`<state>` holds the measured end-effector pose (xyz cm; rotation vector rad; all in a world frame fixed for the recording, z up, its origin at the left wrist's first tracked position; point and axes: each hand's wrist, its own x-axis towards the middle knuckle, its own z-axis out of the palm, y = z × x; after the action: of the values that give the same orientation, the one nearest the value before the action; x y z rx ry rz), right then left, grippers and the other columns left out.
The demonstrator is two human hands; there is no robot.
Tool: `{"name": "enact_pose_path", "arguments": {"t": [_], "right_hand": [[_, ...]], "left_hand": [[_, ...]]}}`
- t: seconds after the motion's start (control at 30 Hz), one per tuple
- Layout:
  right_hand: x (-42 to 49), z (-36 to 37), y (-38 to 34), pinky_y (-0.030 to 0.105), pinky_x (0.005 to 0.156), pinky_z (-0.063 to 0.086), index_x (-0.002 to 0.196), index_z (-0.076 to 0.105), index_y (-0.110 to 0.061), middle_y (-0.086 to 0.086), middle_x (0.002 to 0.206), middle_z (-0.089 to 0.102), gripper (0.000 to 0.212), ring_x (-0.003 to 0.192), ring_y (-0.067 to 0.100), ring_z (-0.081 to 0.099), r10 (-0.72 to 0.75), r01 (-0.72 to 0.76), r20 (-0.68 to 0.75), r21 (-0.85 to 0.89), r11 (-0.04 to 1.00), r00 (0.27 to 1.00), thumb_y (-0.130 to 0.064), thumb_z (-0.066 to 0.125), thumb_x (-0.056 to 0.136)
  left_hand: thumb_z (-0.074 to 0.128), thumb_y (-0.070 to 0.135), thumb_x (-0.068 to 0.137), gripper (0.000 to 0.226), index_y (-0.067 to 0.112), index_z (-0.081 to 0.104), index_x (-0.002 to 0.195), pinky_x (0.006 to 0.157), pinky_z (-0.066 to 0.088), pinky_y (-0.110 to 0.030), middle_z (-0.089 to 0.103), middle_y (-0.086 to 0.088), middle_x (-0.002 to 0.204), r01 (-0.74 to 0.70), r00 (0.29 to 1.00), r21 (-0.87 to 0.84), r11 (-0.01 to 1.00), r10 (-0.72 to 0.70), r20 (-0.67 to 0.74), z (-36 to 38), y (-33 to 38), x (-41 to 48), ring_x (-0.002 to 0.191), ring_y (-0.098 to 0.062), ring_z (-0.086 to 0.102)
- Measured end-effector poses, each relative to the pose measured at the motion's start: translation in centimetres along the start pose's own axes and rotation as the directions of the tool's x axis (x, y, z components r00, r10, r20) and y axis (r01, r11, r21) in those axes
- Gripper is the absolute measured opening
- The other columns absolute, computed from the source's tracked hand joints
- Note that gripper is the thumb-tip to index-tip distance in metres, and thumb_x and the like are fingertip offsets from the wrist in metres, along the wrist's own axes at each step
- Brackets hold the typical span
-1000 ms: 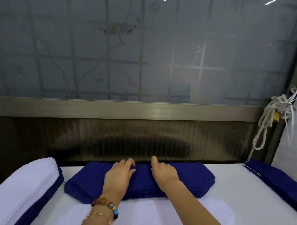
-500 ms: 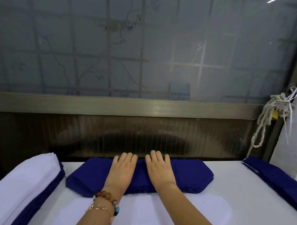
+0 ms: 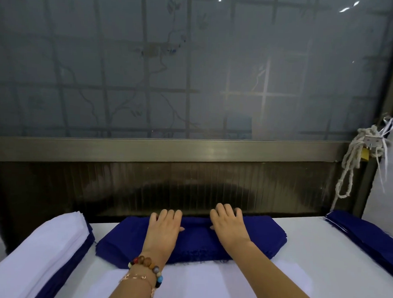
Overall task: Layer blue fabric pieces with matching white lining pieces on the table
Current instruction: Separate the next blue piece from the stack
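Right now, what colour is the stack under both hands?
The fabric stack is dark blue; head view shows it.

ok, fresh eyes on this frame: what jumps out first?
The left hand and right hand lie flat, side by side, on a thick stack of blue fabric pieces at the far edge of the table. A tall stack of white lining pieces sits at the left, blue showing under it. A beaded bracelet circles the left wrist.
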<state>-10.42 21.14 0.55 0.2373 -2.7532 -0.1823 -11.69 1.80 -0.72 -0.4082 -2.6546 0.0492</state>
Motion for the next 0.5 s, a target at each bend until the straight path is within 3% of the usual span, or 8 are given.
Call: {"name": "enact_pose_path", "arguments": {"t": [0.17, 0.3, 0.4, 0.5], "right_hand": [[-1.1, -0.7, 4.9, 0.043, 0.109, 0.023, 0.126, 0.044, -0.024, -0.001, 0.130, 0.050, 0.032, 0.125, 0.021, 0.038, 0.114, -0.136, 0.140, 0.158, 0.978, 0.983, -0.037, 0.048, 0.097], [-1.7, -1.8, 8.7, 0.044, 0.107, 0.023, 0.129, 0.045, -0.023, 0.002, 0.134, 0.049, 0.034, 0.128, 0.025, 0.035, 0.193, -0.205, 0.244, 0.025, 0.979, 0.950, -0.035, 0.049, 0.097], [-2.4, -2.1, 10.0, 0.043, 0.106, 0.025, 0.128, 0.048, -0.023, 0.002, 0.130, 0.054, 0.033, 0.125, 0.024, 0.039, 0.243, -0.236, 0.223, -0.057, 0.970, 0.944, -0.028, 0.052, 0.096], [-3.4, -1.9, 10.4, 0.039, 0.103, 0.029, 0.123, 0.053, -0.023, 0.001, 0.121, 0.060, 0.028, 0.118, 0.023, 0.045, 0.276, -0.261, 0.148, -0.112, 0.959, 0.950, -0.022, 0.052, 0.095]], "left_hand": [[0.038, 0.058, 0.094, 0.030, 0.036, 0.046, 0.111, 0.099, 0.024, -0.036, 0.054, 0.015, 0.108, 0.081, 0.996, -0.101, 0.992, -0.079, 0.030, -0.9, -3.7, -0.8, 0.107, -0.009, 0.047], [0.040, 0.056, 0.094, 0.023, 0.040, 0.046, 0.109, 0.095, 0.021, -0.033, 0.053, 0.020, 0.107, 0.108, 0.992, -0.134, 0.985, -0.097, 0.086, -1.5, -7.8, -1.9, 0.107, -0.006, 0.045], [0.051, 0.051, 0.092, 0.012, 0.042, 0.047, 0.100, 0.088, 0.022, -0.030, 0.053, 0.021, 0.098, 0.172, 0.983, -0.259, 0.950, -0.150, 0.104, -2.0, -9.6, -2.7, 0.103, -0.005, 0.048], [0.068, 0.035, 0.086, 0.014, 0.036, 0.054, 0.084, 0.086, 0.040, -0.033, 0.060, 0.016, 0.088, 0.252, 0.967, -0.472, 0.845, -0.232, 0.102, -2.4, -10.3, -3.4, 0.092, -0.008, 0.057]]}}
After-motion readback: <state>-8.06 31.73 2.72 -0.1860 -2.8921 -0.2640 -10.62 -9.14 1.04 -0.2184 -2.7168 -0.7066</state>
